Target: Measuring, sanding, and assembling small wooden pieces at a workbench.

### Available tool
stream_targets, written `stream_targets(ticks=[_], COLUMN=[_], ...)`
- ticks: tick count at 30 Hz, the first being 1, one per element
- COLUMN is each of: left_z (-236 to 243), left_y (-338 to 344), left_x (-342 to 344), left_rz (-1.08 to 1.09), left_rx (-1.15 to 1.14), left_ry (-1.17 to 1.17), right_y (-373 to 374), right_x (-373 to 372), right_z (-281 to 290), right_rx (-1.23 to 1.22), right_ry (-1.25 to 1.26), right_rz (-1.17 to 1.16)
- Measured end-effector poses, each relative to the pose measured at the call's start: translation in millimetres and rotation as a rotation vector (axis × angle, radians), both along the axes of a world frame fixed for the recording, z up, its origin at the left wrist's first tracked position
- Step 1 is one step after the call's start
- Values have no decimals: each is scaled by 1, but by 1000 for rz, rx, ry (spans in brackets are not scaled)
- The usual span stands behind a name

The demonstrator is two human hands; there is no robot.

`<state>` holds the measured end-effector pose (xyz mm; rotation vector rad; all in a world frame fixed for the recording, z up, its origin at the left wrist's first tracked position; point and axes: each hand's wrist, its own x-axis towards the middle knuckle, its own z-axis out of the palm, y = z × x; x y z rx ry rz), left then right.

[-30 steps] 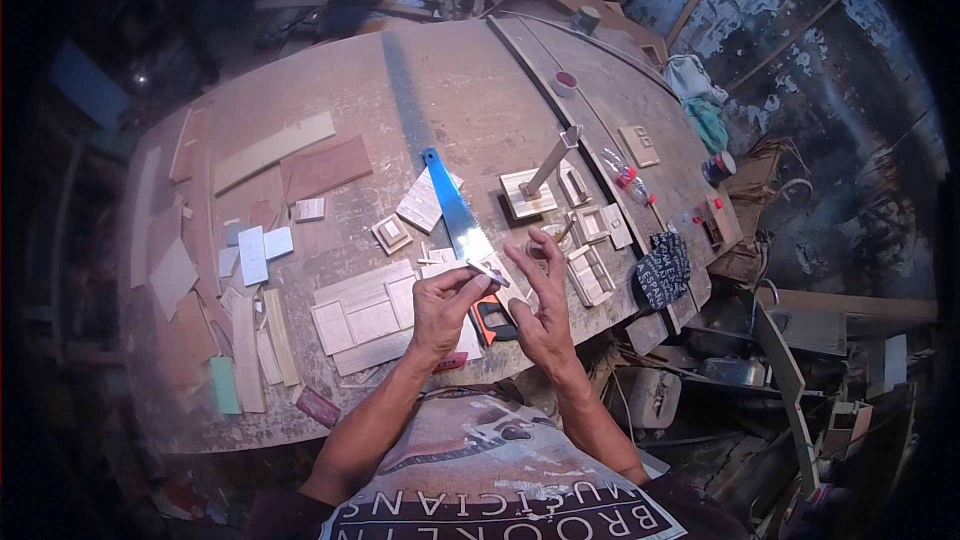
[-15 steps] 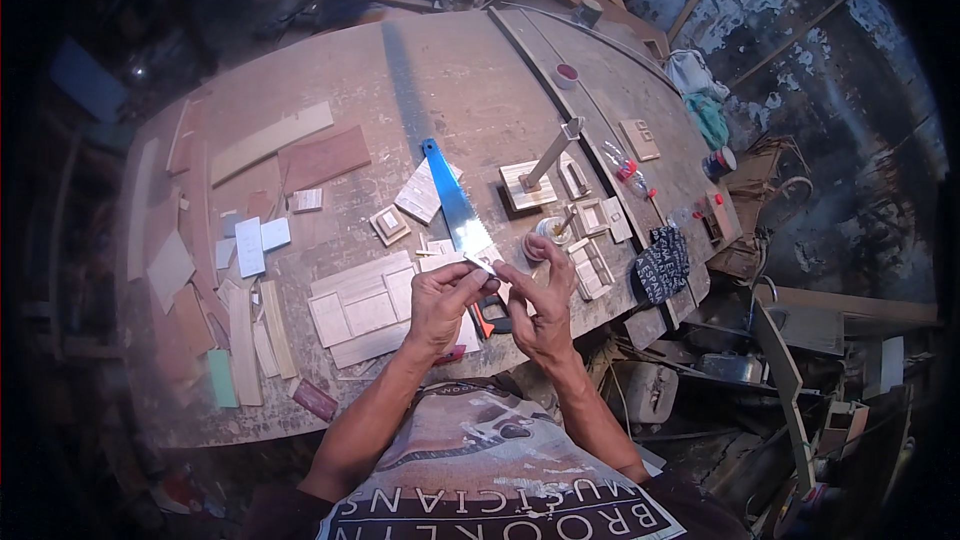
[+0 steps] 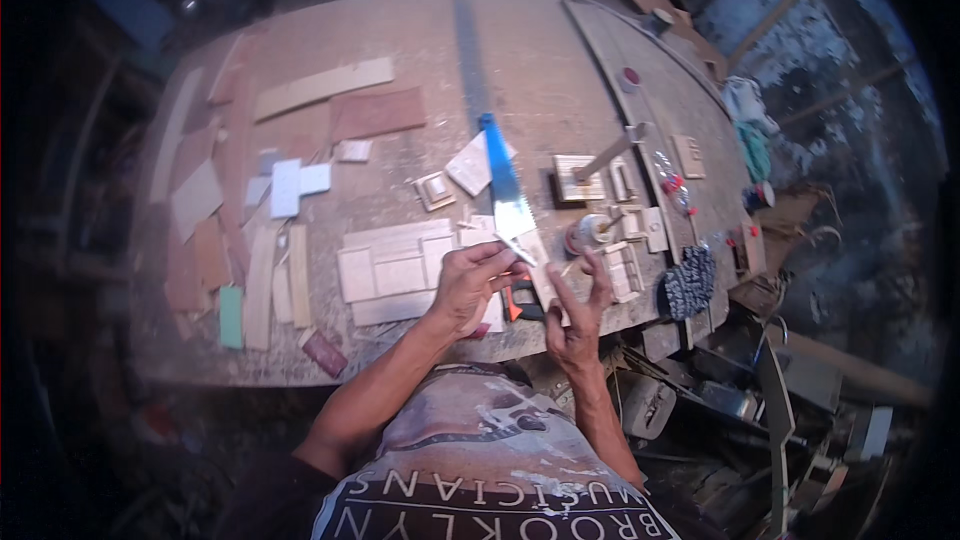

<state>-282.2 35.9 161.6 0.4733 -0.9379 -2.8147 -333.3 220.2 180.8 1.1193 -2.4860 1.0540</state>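
Above the worktop (image 3: 520, 50), left hand (image 3: 470, 285): closed in a pinch, thumb against fingers, on the small pale strip (image 3: 517, 248).
Strip: over the lower part of the handsaw (image 3: 503, 170) blade in your view; its free end points toward your right side.
Right hand (image 3: 578, 315): open, fingers spread and raised, with no held piece visible.
Change at the strip: your right fingertips, beside it half a second ago, now stand apart from it. Your left hand alone appears to carry it, leaving the free end exposed.
Change of view: your head has shifted, so the worktop layout sits farther right and higher.
Handsaw handle: orange and black, between your hands.
Jar (image 3: 583, 237): just beyond your right fingers, with a stick-like item projecting from its mouth.
Right of the jar: a small wooden frame (image 3: 623, 272).
Beyond the jar: a square wooden base (image 3: 580, 188) carrying a post (image 3: 608, 154).
Left of your left hand: a layered wooden panel (image 3: 395, 270), lying flat.
Beyond the panel: a stepped square block (image 3: 435, 191).
Farther left: white cards (image 3: 285, 188) and a green piece (image 3: 231, 318).
Right edge: dark patterned cloth (image 3: 690, 283).
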Motion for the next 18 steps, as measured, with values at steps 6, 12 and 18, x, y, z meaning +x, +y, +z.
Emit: stream_targets(ticks=[6, 12, 18], left_z=[-45, -158, -175], left_y=[-18, -69, -92], left_x=[36, 86, 73], left_rz=[24, 135, 189], left_rx=[-197, -812, -1198], left_ry=[-216, -672, -920], right_y=[-1, -6, -17], right_x=[22, 35, 32], right_z=[-22, -69, -80], right_rx=[61, 63, 48], right_ry=[-199, -401, -523], right_rz=[-28, 54, 61])
